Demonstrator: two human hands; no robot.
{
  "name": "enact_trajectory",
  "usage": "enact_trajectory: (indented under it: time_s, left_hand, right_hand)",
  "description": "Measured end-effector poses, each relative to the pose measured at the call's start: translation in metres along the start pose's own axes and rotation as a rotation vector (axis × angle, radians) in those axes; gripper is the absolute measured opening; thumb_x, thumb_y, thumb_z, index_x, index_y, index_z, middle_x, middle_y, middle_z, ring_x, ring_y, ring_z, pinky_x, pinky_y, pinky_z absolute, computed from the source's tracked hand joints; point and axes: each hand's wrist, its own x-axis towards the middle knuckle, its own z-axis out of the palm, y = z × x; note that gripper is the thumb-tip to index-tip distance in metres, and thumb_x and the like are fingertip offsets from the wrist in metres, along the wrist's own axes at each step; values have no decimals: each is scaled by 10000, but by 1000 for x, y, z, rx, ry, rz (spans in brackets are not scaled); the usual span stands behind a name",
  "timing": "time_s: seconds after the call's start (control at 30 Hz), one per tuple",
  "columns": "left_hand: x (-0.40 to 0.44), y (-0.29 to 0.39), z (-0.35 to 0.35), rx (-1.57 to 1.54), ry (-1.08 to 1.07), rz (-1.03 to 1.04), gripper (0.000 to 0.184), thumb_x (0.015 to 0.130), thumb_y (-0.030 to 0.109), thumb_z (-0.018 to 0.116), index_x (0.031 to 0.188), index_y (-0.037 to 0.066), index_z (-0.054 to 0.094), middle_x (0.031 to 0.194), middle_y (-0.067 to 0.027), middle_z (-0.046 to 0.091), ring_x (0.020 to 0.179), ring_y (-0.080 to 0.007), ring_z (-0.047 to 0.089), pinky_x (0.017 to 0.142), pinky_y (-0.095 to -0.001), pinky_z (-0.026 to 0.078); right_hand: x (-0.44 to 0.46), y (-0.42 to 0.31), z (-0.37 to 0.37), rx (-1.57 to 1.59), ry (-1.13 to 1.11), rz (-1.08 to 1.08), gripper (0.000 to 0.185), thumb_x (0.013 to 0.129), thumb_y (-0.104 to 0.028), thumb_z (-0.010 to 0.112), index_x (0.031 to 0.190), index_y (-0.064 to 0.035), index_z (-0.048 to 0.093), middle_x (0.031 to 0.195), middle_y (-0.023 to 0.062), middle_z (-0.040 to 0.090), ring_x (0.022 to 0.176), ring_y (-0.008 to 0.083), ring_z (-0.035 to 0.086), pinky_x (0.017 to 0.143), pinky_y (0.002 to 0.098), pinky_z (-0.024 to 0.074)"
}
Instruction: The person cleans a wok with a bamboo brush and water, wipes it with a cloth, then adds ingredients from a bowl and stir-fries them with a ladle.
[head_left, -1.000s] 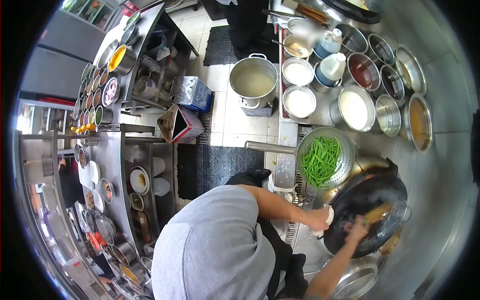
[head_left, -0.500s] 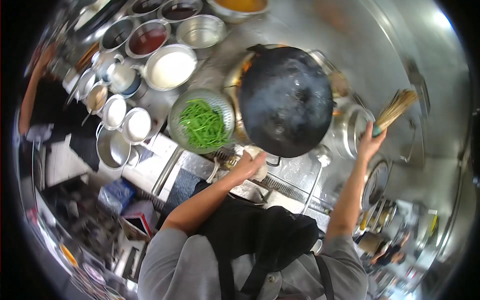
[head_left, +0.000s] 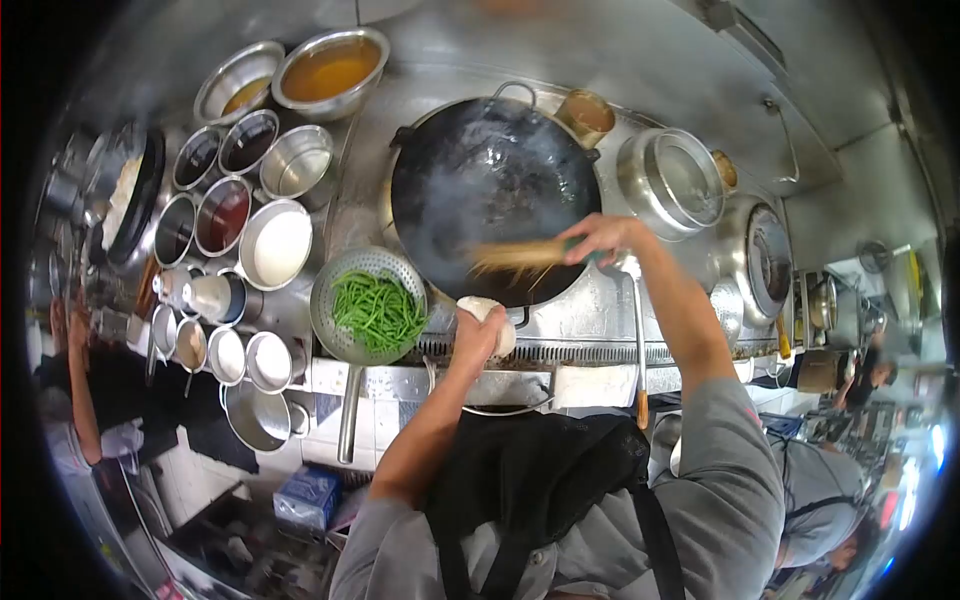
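Brush has swung in from out past the wok's right side to over its near part, 5 o'clock from wok center; left hand again sits by the near rim, as half a second ago. Right hand has its grip wrapped round the brush's green handle at 4 o'clock; left grip is closed on a white cloth at 6. Can't tell whether it pinches the rim through the cloth. Wok has a wet, shiny bottom and is smoking or steaming. Bristles are motion-blurred, so contact is unclear. Risks, my read: steam or spatter burns the right knuckles if they dip lower; a slipping cloth bares left fingers to hot metal; dry bristles could scorch. Strainer of green beans sits just beside the wok at 8, its handle poking past the desk edge, so a left elbow swing could catch it. Right side is tight too: ladle at 4-5 under the forearm, steel pot at 3, can at 1-2. White-filled bowl at 9, broth bowl at 10.
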Motion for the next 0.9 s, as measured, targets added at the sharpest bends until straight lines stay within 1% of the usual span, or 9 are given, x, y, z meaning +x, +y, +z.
enact_trajectory:
  time_s: [0.07,0.1,0.17,0.2,0.27,0.43,0.57,0.73,0.9]
  left_hand:
    - [-5,10,-4,-29,-25,32,407,954,170,676,1286,10,504,1126,-86,633,983,-161,621,856,-329,525]
    - [-12,19,-7,-61,-18,-8,413,963,171,669,1305,17,497,1149,-85,626,1013,-161,616,876,-328,523]
    - [-30,26,-25,-99,-36,-61,471,967,189,678,1350,8,471,1197,-93,621,1072,-181,610,926,-332,511]
    - [-43,22,-42,-101,-67,-76,524,964,206,693,1376,-9,451,1221,-103,621,1100,-200,610,955,-338,502]
    - [-75,13,-86,-34,-177,-48,514,939,149,696,1379,16,467,1247,-102,613,1127,-195,599,981,-333,492]
    - [-136,-4,-171,175,-170,-194,484,907,23,652,1362,10,487,1249,-133,635,1136,-251,644,954,-396,553]
    - [-132,23,-150,441,-94,-286,549,905,18,677,1409,15,460,1308,-148,595,1113,-243,648,865,-349,584]
    - [-91,-22,-178,897,-72,311,853,834,266,811,1460,-108,370,1265,-259,581,1111,-394,603,968,-455,478]
    - [-106,-3,-146,919,-50,317,725,862,277,795,1394,-71,446,1106,-197,600,962,-334,601,849,-448,500]
  right_hand:
    - [9,57,-27,-346,785,-118,704,835,-427,818,1436,-159,570,1098,162,719,840,223,702,599,339,561]
    - [18,70,-23,-338,803,-116,704,835,-427,818,1436,-159,570,1098,162,719,840,223,702,599,339,561]
    - [22,91,9,-236,1875,-376,688,914,-387,752,1472,-98,472,871,150,691,638,182,655,558,337,533]
    - [-34,43,49,544,1495,-340,680,959,-346,711,1486,-51,399,752,93,635,561,159,604,530,339,500]
    - [-60,57,102,744,1539,-394,642,963,-336,709,1444,-21,426,738,61,632,573,148,604,512,330,481]
    - [-42,181,282,431,1522,-49,713,904,-379,722,1445,2,456,1219,327,639,1099,444,660,937,499,516]
    - [-36,191,341,408,973,263,821,872,-444,681,1534,-89,352,1181,312,655,1068,457,667,924,528,533]
    - [-27,190,323,342,882,365,807,878,-404,670,1562,-152,325,1303,262,576,1065,421,677,903,518,557]
    - [-53,180,333,409,1007,325,760,913,-417,671,1550,-146,357,1364,265,505,1173,428,607,967,531,519]
